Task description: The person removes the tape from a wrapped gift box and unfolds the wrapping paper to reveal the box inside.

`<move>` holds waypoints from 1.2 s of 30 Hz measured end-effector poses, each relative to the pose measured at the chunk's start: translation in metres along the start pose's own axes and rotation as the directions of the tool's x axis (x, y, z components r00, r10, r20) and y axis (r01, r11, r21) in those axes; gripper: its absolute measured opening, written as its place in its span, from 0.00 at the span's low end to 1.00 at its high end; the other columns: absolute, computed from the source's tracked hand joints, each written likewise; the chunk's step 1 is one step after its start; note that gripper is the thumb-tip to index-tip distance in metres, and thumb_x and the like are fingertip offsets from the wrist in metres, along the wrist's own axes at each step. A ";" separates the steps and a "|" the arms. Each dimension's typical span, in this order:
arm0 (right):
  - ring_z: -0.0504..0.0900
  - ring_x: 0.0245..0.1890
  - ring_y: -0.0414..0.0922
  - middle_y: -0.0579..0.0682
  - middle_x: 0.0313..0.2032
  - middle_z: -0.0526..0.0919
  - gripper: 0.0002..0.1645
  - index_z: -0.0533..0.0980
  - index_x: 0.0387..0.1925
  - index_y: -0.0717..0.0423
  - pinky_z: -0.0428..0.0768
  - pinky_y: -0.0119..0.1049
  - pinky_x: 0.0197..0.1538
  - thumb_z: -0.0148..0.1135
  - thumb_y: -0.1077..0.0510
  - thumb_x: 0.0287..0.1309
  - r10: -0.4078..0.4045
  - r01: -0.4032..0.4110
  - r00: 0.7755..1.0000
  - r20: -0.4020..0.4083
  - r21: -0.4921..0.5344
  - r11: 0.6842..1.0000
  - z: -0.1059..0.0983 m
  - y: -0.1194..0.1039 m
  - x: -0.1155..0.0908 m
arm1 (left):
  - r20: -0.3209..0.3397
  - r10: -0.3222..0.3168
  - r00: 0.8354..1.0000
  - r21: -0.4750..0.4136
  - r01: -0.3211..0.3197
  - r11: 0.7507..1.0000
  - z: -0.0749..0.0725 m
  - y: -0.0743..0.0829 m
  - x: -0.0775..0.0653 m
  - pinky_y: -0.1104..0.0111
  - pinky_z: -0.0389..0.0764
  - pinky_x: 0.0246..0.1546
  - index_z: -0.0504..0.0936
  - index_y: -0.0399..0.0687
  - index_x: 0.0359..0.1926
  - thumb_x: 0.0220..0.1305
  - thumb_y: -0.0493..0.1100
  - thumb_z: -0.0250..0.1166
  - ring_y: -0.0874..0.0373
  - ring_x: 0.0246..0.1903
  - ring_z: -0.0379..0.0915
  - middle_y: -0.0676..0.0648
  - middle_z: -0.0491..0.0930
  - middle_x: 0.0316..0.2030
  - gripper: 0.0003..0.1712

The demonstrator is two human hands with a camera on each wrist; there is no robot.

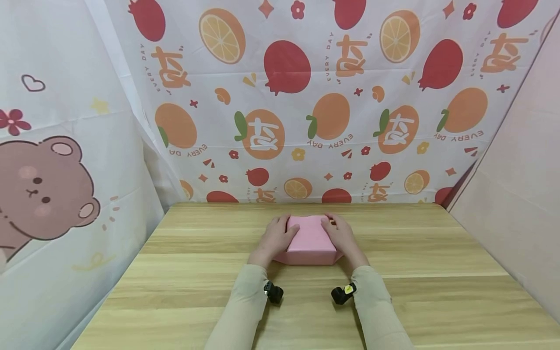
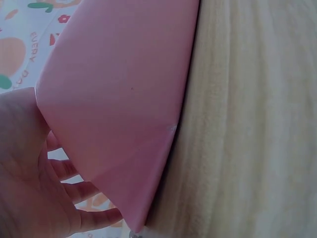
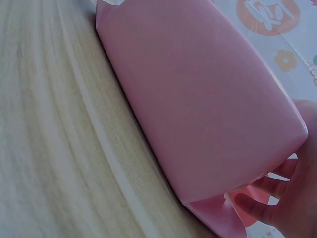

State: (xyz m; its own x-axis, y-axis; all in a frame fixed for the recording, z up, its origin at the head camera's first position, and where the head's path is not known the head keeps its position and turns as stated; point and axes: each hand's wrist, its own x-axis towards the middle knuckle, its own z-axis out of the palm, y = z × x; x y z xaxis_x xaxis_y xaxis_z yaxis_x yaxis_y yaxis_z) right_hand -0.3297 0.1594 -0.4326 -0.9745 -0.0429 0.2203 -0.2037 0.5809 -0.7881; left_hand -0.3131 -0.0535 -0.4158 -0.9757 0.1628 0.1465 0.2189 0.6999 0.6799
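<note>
A box wrapped in pink paper (image 1: pixel 310 236) sits on the wooden table between both hands. The left hand (image 1: pixel 276 237) holds its left side, thumb on the top edge and fingers down the side. On the opposite side the right hand (image 1: pixel 343 238) grips in the same way. Pointed folds of paper stick out at the near corners, the left fold (image 2: pixel 136 193) seen in the left wrist view and the right fold (image 3: pixel 220 218) in the right wrist view. The paper's front face (image 3: pixel 198 109) looks smooth. The box's far side is hidden.
The wood-grain table (image 1: pixel 201 287) stretches to both sides and toward the person. A fruit-print cloth (image 1: pixel 288 112) hangs behind its back edge. A bear-print cloth (image 1: pixel 48 189) hangs at the left, and a pale panel (image 1: pixel 516 194) stands at the right.
</note>
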 end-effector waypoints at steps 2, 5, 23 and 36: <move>0.73 0.61 0.59 0.64 0.62 0.73 0.31 0.68 0.65 0.63 0.70 0.55 0.64 0.50 0.45 0.71 0.000 0.000 1.000 -0.006 0.003 1.000 -0.001 -0.001 -0.001 | 0.005 0.007 1.000 0.011 -0.007 1.000 0.000 0.001 0.000 0.47 0.64 0.68 0.63 0.45 0.71 0.71 0.58 0.53 0.40 0.68 0.61 0.36 0.65 0.68 0.35; 0.72 0.62 0.59 0.64 0.63 0.72 0.32 0.68 0.65 0.63 0.70 0.56 0.65 0.49 0.45 0.71 -0.005 0.005 1.000 -0.012 0.006 1.000 -0.004 -0.003 -0.002 | 0.013 0.014 1.000 0.034 -0.014 0.999 -0.001 0.002 -0.002 0.47 0.64 0.68 0.63 0.47 0.71 0.71 0.58 0.53 0.40 0.68 0.61 0.37 0.65 0.68 0.34; 0.79 0.51 0.53 0.59 0.48 0.83 0.20 0.80 0.46 0.58 0.75 0.48 0.57 0.53 0.47 0.70 -0.017 0.019 0.994 -0.111 0.016 1.000 -0.031 -0.029 -0.017 | -0.049 0.145 0.988 0.133 -0.137 0.982 -0.014 0.025 -0.009 0.55 0.73 0.61 0.78 0.46 0.58 0.72 0.57 0.53 0.48 0.57 0.74 0.43 0.79 0.54 0.25; 0.79 0.38 0.44 0.50 0.35 0.84 0.19 0.81 0.40 0.56 0.78 0.40 0.43 0.53 0.46 0.70 -0.083 0.116 0.982 0.168 -0.201 0.973 -0.068 -0.063 -0.031 | -0.140 0.244 0.960 0.246 -0.205 0.947 -0.038 0.054 -0.024 0.71 0.61 0.19 0.71 0.52 0.18 0.70 0.58 0.56 0.62 0.15 0.61 0.55 0.65 0.13 0.25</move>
State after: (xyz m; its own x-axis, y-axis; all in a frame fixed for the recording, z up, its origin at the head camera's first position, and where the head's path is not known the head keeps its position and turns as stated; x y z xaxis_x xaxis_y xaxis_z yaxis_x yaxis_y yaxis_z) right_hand -0.2800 0.1799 -0.3507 -0.9562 -0.2270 0.1850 -0.2927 0.7235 -0.6252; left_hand -0.2783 -0.0463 -0.3554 -0.8839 0.2299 0.4072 0.4096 0.8009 0.4369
